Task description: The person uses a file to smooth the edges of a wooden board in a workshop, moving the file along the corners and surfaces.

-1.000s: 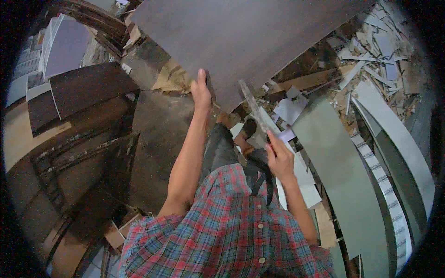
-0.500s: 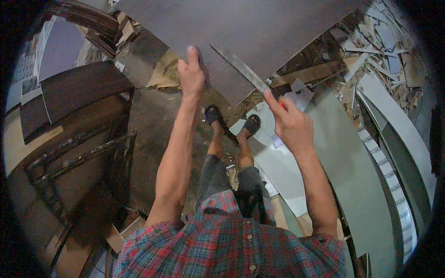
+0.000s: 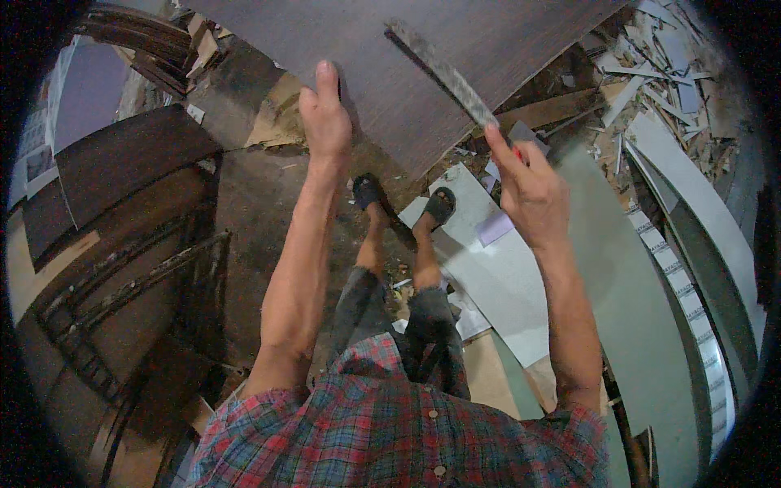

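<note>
The long flat tool [image 3: 440,73] lies diagonally over the brown board [image 3: 394,114], its far end pointing up and left; contact between the two cannot be determined. My right hand [image 3: 535,191] is closed around the tool's red handle, index finger extended along it, remaining fingers curled. The board is in front of me, one corner directed toward my feet. My left hand [image 3: 327,122] is clamped on its left edge: thumb on the upper face, other fingers hidden from view. Below the board, my sandals [image 3: 442,207] are near a white panel [image 3: 508,285], which carries a small lilac piece [image 3: 495,229]. A pale green panel [image 3: 622,301] extends along my right; beyond it lies a heap of offcuts [image 3: 671,93]. A dark panel [image 3: 134,167] occupies my left side.
</note>
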Action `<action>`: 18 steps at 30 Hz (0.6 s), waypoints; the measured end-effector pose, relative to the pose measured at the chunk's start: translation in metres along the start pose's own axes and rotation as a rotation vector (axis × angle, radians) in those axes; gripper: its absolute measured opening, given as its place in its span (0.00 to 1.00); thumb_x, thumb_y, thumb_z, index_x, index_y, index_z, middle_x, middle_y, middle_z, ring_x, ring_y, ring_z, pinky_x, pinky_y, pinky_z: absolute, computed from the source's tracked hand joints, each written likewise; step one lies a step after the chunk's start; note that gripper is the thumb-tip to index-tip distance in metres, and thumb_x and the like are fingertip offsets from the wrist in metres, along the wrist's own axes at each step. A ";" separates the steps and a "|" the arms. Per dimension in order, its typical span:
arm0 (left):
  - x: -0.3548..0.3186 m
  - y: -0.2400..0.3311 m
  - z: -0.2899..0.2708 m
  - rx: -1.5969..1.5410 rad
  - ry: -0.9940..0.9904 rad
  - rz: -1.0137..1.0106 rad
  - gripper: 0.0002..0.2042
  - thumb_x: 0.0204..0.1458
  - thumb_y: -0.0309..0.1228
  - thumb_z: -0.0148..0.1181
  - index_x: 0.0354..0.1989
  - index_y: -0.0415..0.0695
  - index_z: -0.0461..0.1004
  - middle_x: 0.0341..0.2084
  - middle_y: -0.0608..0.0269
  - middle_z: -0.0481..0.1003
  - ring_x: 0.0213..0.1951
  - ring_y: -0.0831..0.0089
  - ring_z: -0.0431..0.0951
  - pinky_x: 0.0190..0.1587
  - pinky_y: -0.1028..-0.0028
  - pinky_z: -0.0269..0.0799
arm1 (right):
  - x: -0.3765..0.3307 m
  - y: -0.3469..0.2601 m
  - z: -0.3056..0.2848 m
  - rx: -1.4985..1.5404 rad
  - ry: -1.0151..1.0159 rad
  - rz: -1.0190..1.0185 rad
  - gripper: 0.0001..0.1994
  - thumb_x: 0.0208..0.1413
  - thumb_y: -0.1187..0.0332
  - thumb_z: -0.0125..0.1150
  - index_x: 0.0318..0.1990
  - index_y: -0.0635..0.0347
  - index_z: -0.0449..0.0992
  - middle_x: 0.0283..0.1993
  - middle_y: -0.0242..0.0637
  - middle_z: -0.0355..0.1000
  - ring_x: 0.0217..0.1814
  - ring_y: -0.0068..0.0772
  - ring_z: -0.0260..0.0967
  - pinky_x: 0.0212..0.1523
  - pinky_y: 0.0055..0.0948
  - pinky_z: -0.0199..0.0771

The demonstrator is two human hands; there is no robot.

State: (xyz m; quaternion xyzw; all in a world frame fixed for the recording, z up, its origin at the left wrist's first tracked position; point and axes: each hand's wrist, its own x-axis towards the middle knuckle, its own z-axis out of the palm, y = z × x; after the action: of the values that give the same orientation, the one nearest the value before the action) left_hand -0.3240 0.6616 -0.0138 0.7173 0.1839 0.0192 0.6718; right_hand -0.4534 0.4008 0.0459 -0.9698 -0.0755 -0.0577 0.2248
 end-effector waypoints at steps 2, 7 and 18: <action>0.000 0.001 -0.001 -0.100 -0.036 -0.070 0.24 0.66 0.51 0.53 0.25 0.44 0.66 0.24 0.73 0.66 0.29 0.80 0.63 0.31 0.73 0.62 | 0.000 -0.005 0.003 0.010 0.023 0.006 0.31 0.51 0.76 0.65 0.65 0.38 0.75 0.36 0.30 0.71 0.27 0.35 0.73 0.26 0.36 0.76; 0.001 -0.001 -0.011 0.013 -0.067 -0.038 0.24 0.68 0.53 0.46 0.40 0.42 0.74 0.32 0.70 0.73 0.32 0.77 0.70 0.35 0.74 0.66 | -0.070 -0.029 -0.002 0.026 -0.012 0.069 0.31 0.48 0.77 0.64 0.62 0.40 0.78 0.38 0.32 0.72 0.29 0.34 0.74 0.27 0.34 0.77; 0.004 -0.002 -0.020 -0.263 -0.194 -0.124 0.30 0.70 0.55 0.37 0.50 0.38 0.75 0.42 0.58 0.78 0.40 0.69 0.79 0.40 0.68 0.75 | -0.078 -0.060 0.002 0.104 -0.070 0.094 0.32 0.43 0.79 0.64 0.60 0.40 0.80 0.38 0.35 0.74 0.27 0.33 0.74 0.26 0.31 0.77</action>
State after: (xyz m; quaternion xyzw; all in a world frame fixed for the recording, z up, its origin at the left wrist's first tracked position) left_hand -0.3264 0.6823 -0.0152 0.6090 0.1581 -0.0675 0.7743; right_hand -0.5398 0.4455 0.0579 -0.9607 -0.0408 -0.0091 0.2743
